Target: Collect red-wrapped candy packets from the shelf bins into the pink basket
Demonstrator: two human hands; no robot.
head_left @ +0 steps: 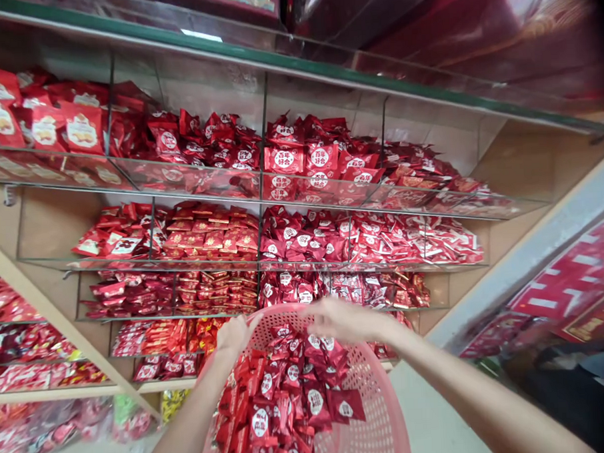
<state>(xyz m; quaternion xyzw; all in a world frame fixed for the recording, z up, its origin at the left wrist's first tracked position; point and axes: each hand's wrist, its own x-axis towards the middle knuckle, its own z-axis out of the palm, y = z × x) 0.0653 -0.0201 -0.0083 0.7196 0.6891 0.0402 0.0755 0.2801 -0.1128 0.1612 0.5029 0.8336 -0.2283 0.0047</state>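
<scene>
A pink plastic basket (388, 416) with a perforated wall is in front of me, holding many small red and dark-red wrapped packets (291, 374) with white labels. My left hand (235, 333) is closed around the basket's far left rim. Above the far right part of the basket is my right hand (329, 320), smeared by motion, close to the dark-red packets there. Its fingers do not show clearly, and I cannot tell whether it holds a packet. Just behind the hands, similar dark-red packets (303, 243) fill a shelf compartment.
Glass shelves (295, 60) with dividers carry piles of red packets (322, 159). A wooden slat (76, 336) runs diagonally at left. Bagged goods (50, 428) lie low on the left. Red printed goods (559, 289) and a dark shape stand at right.
</scene>
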